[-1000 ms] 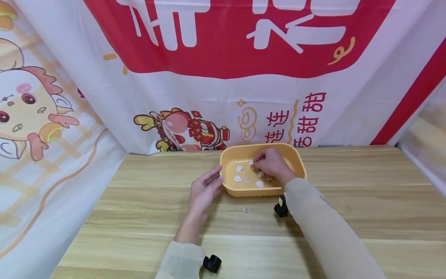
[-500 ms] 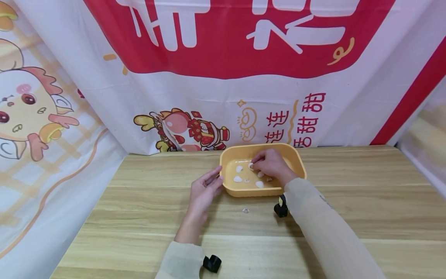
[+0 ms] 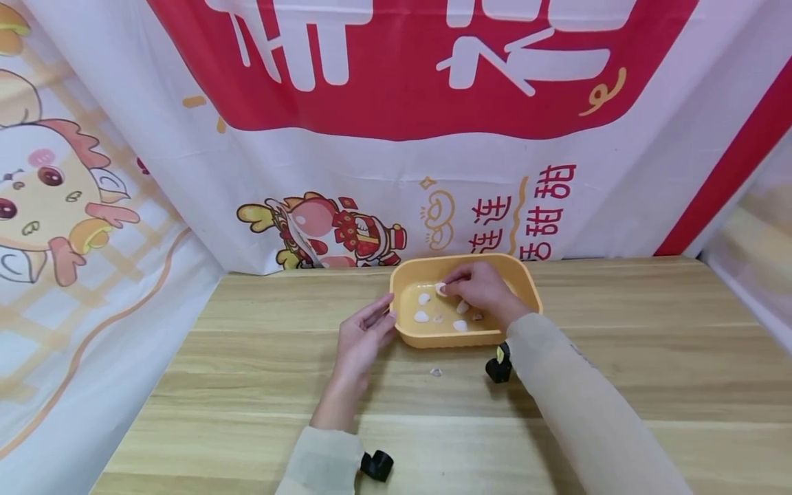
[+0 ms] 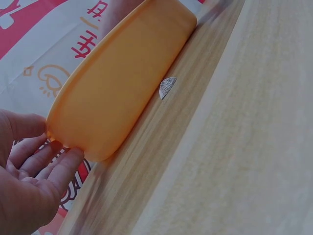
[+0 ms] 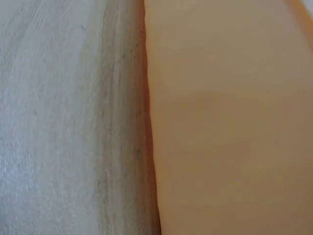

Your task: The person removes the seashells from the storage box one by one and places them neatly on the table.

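Note:
A yellow-orange plastic bin (image 3: 448,340) stands on the table at the backdrop. Inside it, several pale seashells (image 3: 421,316) are spread over the floor. Reaching in over the near rim, my right hand (image 3: 485,285) pinches one white seashell (image 3: 441,289) between thumb and fingertips. My left hand (image 3: 364,335) touches the bin's left end with its fingertips, fingers fairly straight; the left wrist view shows them against the end wall (image 4: 88,142). In the right wrist view the bin's side wall (image 5: 230,117) fills the right half, and the right hand is hidden.
One small ribbed seashell (image 3: 436,372) lies on the wooden table (image 3: 247,385) in front of the bin. A printed cloth backdrop (image 3: 371,158) rises directly behind the bin, and another cloth (image 3: 80,309) hangs at the left.
My right hand has shifted the pinched shell slightly leftward and up within the bin, and more of the shell shows. The left hand stays at the bin's end.

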Tool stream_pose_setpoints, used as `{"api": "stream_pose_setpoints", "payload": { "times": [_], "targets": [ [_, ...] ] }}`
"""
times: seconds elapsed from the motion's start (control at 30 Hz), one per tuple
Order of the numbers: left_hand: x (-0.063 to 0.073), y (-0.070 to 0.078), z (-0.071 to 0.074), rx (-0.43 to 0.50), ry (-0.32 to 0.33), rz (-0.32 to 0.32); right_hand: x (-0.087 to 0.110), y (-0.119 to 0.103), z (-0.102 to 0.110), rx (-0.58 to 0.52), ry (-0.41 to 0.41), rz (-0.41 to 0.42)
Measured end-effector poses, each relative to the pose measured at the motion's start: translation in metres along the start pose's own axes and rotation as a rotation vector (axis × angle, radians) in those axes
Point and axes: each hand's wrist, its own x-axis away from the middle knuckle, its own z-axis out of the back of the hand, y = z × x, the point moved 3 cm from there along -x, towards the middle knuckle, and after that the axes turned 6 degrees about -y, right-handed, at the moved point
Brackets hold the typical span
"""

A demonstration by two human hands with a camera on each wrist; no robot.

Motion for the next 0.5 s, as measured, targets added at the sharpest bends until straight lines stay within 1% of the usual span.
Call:
{"api": "stream_pose_setpoints", "payload": {
  "times": [0.17, 0.33, 0.4, 0.5],
  "targets": [
    [-0.001, -0.001, 0.0, 0.007, -0.019, -0.008, 0.002, -0.003, 0.002, -0.062, 0.012, 0.002],
    [-0.001, -0.002, 0.002, 0.001, -0.007, -0.002, 0.006, -0.01, 0.006, -0.162, 0.018, 0.012],
    [0.0, -0.002, 0.002, 0.001, -0.007, -0.005, 0.009, -0.013, 0.009, -0.181, 0.012, 0.015],
    [0.0, -0.001, 0.002, 0.002, -0.01, -0.011, 0.013, -0.019, 0.012, -0.172, 0.006, 0.026]
  ]
}}
